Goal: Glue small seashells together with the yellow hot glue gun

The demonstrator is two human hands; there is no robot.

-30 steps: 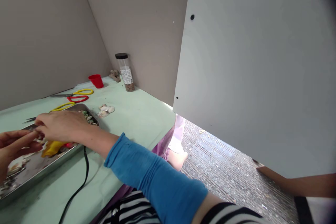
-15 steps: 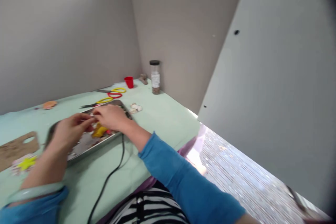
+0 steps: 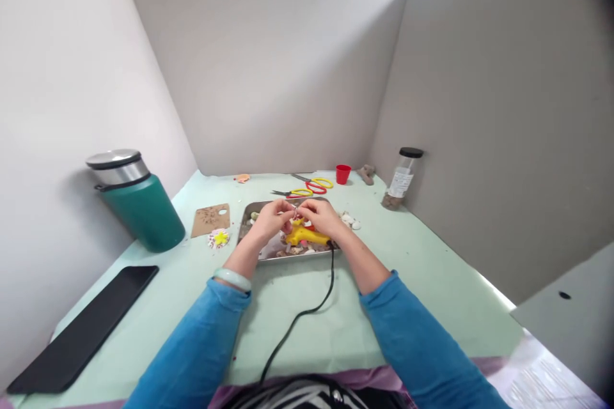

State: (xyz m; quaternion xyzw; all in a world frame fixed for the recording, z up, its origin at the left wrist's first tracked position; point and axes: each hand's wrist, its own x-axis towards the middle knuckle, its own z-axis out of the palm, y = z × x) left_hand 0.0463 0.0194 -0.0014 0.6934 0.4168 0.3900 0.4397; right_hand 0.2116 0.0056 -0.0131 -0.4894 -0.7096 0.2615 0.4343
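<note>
Over a metal tray [image 3: 288, 257], the fingertips of my left hand [image 3: 272, 218] and my right hand [image 3: 320, 215] come together in a pinch. Between them is something small and pale that I cannot make out. Just beneath lies a yellow glue gun [image 3: 307, 236], its black cord [image 3: 307, 312] running down over the table to my body. Shells and stones [image 3: 283, 254] lie around the glue gun in the tray. My hands and forearms hide part of the tray's contents.
Two pairs of scissors [image 3: 316, 185], a red cup [image 3: 343, 174] and a jar [image 3: 400, 180] stand or lie behind and right. White shells [image 3: 349, 220] sit beside the tray. Left are a brown board [image 3: 211, 220], a flower piece [image 3: 219, 238], a green bottle [image 3: 144, 211] and a black slab [image 3: 86, 329].
The camera view has swung left and levelled, so the bottle and black slab now show. Both hands stay pinched together above the tray.
</note>
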